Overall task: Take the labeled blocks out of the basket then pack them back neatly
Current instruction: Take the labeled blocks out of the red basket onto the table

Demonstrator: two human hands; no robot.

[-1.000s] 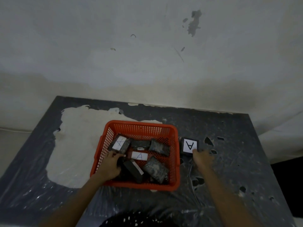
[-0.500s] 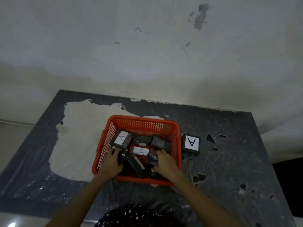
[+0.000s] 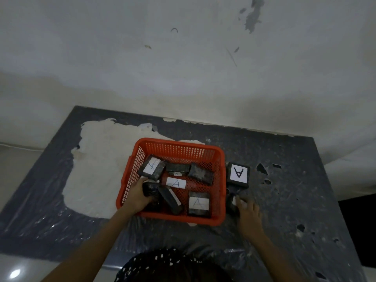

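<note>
Head view. An orange perforated plastic basket (image 3: 179, 148) stands on a dark, plastic-covered counter (image 3: 295, 210) with a large pale worn patch (image 3: 97, 169) to its left.

Left hand (image 3: 137, 197): reaches over the basket's near-left rim, its fingers (image 3: 142, 183) curled closed around a dark rectangular block (image 3: 150, 190) in the near-left corner of the basket.

Right hand (image 3: 247, 213): lies outside the basket, just beside its right wall, low over the counter. Its fingers (image 3: 241, 201) are bent around a small dark block with a white patch (image 3: 232, 202) that stands against the basket's outer wall; the grip looks loose, and how tightly they close cannot be told in the dim light.

Blocks inside the basket: a tilted dark block with a white "A" label (image 3: 152, 166) at far left; a dark unlabeled-face block (image 3: 178, 167) at far centre; a grey-black block (image 3: 201, 173) leaning at far right; a white rectangular "A" label (image 3: 176, 182) facing up at centre; a long dark block with a white edge (image 3: 170, 200) lying diagonally, touching the left hand's block; a dark block with a white "A" label on top (image 3: 199, 203) at near right.

Outside the basket: a square black block bearing an inverted "A" label (image 3: 238, 173) lies flat on the counter, just beside the basket's right wall and beyond the right hand.
</note>
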